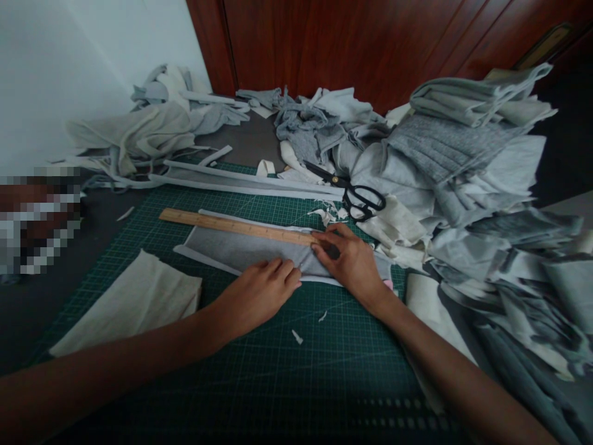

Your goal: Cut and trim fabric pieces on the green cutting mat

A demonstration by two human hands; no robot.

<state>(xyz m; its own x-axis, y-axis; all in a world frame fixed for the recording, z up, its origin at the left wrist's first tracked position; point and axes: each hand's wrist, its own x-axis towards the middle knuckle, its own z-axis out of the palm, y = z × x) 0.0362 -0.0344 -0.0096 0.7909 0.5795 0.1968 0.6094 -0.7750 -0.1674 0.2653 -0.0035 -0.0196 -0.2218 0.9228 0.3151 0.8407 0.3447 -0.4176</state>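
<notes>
A grey fabric strip (pixel 222 247) with pale edges lies across the green cutting mat in the head view. A wooden ruler (pixel 241 227) rests lengthwise along its far edge. My right hand (pixel 349 259) pinches the ruler's right end between thumb and fingers, over the fabric. My left hand (pixel 264 287) is closed with curled fingertips at the strip's near edge, gripping the cloth there. The fabric wrinkles slightly between the two hands. Black-handled scissors (pixel 365 201) lie beyond my right hand, beside small white scraps (pixel 327 215).
The cutting mat (pixel 259 383) covers the middle of the table. A second grey strip (pixel 250 179) lies behind the ruler. A cream cloth piece (pixel 134 296) sits at left. Heaped fabric (pixel 454 154) crowds the right and back, before a wooden door (pixel 324 49).
</notes>
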